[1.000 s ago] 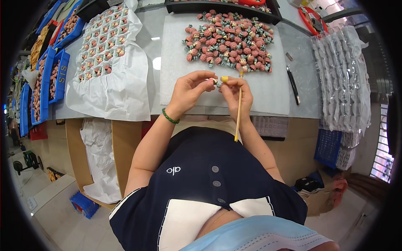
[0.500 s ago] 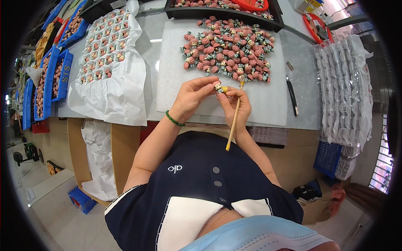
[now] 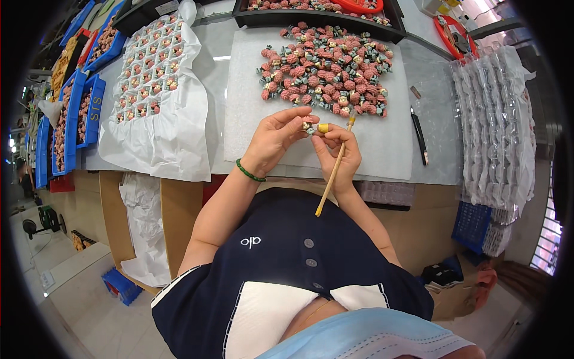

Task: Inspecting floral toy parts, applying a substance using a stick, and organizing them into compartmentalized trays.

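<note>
Between the thumb and fingers of my left hand (image 3: 274, 138) is a small figurine (image 3: 309, 126) with pink curly hair, a pale face and a grey body. My right hand (image 3: 338, 155) is closed round a thin wooden brush (image 3: 332, 179), its yellowed bristle end pointing up and away. A yellow covering (image 3: 323, 128) wraps one right fingertip, close beside the figurine. Just beyond my hands a heap of similar figurines (image 3: 326, 72) lies on a white foam sheet (image 3: 242, 110).
To the left, a divided white tray (image 3: 156, 99) of figurines sits on white paper (image 3: 152, 146), with blue bins (image 3: 70, 122) farther out. A black tray (image 3: 311, 20) stands behind the heap. A black pen-like tool (image 3: 419, 137) and stacked clear plastic trays (image 3: 493, 125) are right.
The figurine is turned slightly in my left fingers. My right fingertip has drawn a little away from it, and the brush's lower end has swung left.
</note>
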A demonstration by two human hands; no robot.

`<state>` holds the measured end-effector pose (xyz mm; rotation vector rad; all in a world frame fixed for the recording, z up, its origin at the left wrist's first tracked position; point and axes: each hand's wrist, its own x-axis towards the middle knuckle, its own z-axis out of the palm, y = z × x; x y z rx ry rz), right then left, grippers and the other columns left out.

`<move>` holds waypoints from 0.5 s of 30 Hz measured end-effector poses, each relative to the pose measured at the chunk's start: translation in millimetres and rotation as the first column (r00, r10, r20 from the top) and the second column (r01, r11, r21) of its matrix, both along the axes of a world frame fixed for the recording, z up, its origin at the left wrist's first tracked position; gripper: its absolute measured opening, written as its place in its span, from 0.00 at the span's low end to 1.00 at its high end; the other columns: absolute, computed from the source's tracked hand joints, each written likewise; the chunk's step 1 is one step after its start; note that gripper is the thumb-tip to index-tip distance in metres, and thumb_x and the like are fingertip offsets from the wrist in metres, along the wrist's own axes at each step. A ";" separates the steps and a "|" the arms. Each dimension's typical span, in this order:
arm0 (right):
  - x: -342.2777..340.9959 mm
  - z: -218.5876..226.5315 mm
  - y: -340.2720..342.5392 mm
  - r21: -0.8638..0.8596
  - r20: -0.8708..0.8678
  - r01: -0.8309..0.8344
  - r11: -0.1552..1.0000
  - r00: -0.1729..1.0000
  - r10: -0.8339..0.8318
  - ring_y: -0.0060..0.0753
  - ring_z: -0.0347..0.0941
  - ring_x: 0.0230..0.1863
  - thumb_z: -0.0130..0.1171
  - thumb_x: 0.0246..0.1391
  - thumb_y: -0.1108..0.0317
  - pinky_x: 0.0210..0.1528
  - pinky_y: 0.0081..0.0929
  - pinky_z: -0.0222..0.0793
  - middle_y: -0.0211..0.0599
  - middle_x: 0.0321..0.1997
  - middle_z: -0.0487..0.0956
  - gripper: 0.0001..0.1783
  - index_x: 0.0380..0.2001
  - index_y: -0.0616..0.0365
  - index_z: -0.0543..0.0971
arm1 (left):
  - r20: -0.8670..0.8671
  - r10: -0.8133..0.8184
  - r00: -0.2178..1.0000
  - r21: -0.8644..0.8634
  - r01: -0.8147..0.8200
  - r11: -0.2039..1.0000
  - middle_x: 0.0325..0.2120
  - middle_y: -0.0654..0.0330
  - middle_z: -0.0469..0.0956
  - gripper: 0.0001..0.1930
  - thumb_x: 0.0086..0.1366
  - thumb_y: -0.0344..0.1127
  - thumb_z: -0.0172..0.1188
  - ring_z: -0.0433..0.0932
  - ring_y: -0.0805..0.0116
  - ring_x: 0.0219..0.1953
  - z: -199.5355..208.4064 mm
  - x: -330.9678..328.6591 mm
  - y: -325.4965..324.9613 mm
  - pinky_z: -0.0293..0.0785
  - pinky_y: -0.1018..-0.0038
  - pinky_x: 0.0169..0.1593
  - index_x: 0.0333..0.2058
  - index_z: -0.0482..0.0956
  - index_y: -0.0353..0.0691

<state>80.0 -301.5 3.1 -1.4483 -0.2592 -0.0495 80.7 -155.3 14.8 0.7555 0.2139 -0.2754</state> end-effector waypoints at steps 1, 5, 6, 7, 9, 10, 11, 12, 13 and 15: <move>-0.6 -0.4 -0.3 0.000 -0.010 -0.009 1.000 1.000 0.009 0.28 0.71 0.41 0.55 0.43 0.85 0.44 0.20 0.70 0.42 0.42 0.69 0.14 0.33 0.62 0.65 | -0.022 -0.004 1.000 0.010 0.004 1.000 0.39 0.54 0.74 0.13 0.62 0.31 0.48 0.72 0.71 0.40 0.1 -0.4 0.6 0.68 0.77 0.44 0.45 0.70 0.34; -3.5 0.9 1.8 -0.003 -0.028 -0.033 0.999 0.999 0.033 0.29 0.71 0.41 0.55 0.43 0.85 0.44 0.21 0.69 0.42 0.41 0.69 0.14 0.33 0.63 0.65 | -0.033 -0.016 0.999 0.039 0.017 0.999 0.38 0.56 0.74 0.13 0.62 0.32 0.48 0.72 0.73 0.40 -3.4 -3.3 2.5 0.68 0.79 0.43 0.44 0.70 0.34; -4.2 1.8 2.6 -0.004 -0.029 -0.033 0.999 0.999 0.033 0.29 0.71 0.41 0.55 0.43 0.85 0.44 0.21 0.69 0.42 0.41 0.69 0.14 0.33 0.63 0.65 | -0.047 -0.004 0.999 0.041 0.006 0.999 0.38 0.56 0.74 0.13 0.62 0.32 0.48 0.72 0.73 0.40 -2.7 -4.0 2.1 0.68 0.78 0.43 0.44 0.70 0.33; -4.6 2.7 3.8 0.011 -0.046 -0.049 0.999 0.998 0.049 0.28 0.71 0.41 0.55 0.43 0.85 0.45 0.21 0.69 0.42 0.41 0.69 0.14 0.33 0.63 0.65 | -0.061 0.007 0.998 0.043 -0.005 0.999 0.37 0.56 0.74 0.13 0.62 0.32 0.48 0.72 0.73 0.39 -2.5 -4.7 1.6 0.68 0.78 0.43 0.44 0.70 0.33; -5.7 1.5 5.0 0.025 -0.066 -0.063 0.998 0.996 0.065 0.28 0.71 0.41 0.55 0.43 0.85 0.45 0.21 0.69 0.42 0.41 0.69 0.14 0.34 0.63 0.65 | -0.061 0.012 0.998 0.051 -0.009 0.999 0.37 0.56 0.74 0.13 0.62 0.31 0.49 0.72 0.72 0.39 -3.5 -6.3 0.5 0.69 0.78 0.43 0.43 0.70 0.32; -6.3 -0.1 5.3 0.046 -0.107 -0.066 0.997 0.992 0.071 0.27 0.71 0.41 0.55 0.43 0.85 0.44 0.20 0.69 0.41 0.41 0.69 0.14 0.33 0.63 0.66 | -0.059 0.016 0.998 0.060 -0.012 0.998 0.36 0.56 0.74 0.13 0.61 0.31 0.49 0.73 0.72 0.38 -4.1 -7.1 0.3 0.69 0.77 0.43 0.43 0.70 0.31; -6.9 -1.9 5.6 0.068 -0.147 -0.068 0.995 0.986 0.078 0.26 0.71 0.41 0.55 0.43 0.85 0.43 0.19 0.69 0.41 0.41 0.69 0.14 0.33 0.63 0.66 | -0.061 0.016 0.998 0.059 -0.012 0.998 0.36 0.56 0.74 0.13 0.61 0.31 0.49 0.73 0.72 0.38 -5.0 -7.8 0.3 0.69 0.77 0.43 0.43 0.70 0.31; -7.0 -4.3 6.2 0.068 -0.148 -0.069 0.995 0.986 0.078 0.26 0.71 0.41 0.55 0.43 0.85 0.43 0.19 0.69 0.41 0.41 0.69 0.14 0.33 0.63 0.66 | -0.057 0.023 0.998 0.076 -0.018 0.997 0.36 0.56 0.74 0.12 0.61 0.30 0.49 0.73 0.71 0.38 -5.8 -8.0 0.7 0.70 0.77 0.43 0.43 0.70 0.31; -7.2 -7.0 6.7 0.112 -0.165 -0.064 0.992 0.983 0.082 0.26 0.71 0.40 0.55 0.43 0.85 0.43 0.18 0.69 0.41 0.41 0.69 0.14 0.33 0.63 0.66 | -0.053 0.029 0.998 0.092 -0.024 0.995 0.36 0.55 0.74 0.12 0.61 0.29 0.50 0.73 0.71 0.38 -6.5 -8.4 1.0 0.70 0.77 0.42 0.42 0.70 0.30; -8.3 -7.6 7.9 0.154 -0.182 -0.059 0.986 0.979 0.087 0.25 0.71 0.40 0.55 0.43 0.85 0.42 0.18 0.69 0.40 0.41 0.70 0.13 0.33 0.63 0.66 | -0.057 0.028 0.998 0.111 -0.021 0.994 0.35 0.56 0.74 0.12 0.61 0.29 0.50 0.73 0.71 0.37 -5.1 -8.8 1.9 0.70 0.77 0.42 0.42 0.70 0.30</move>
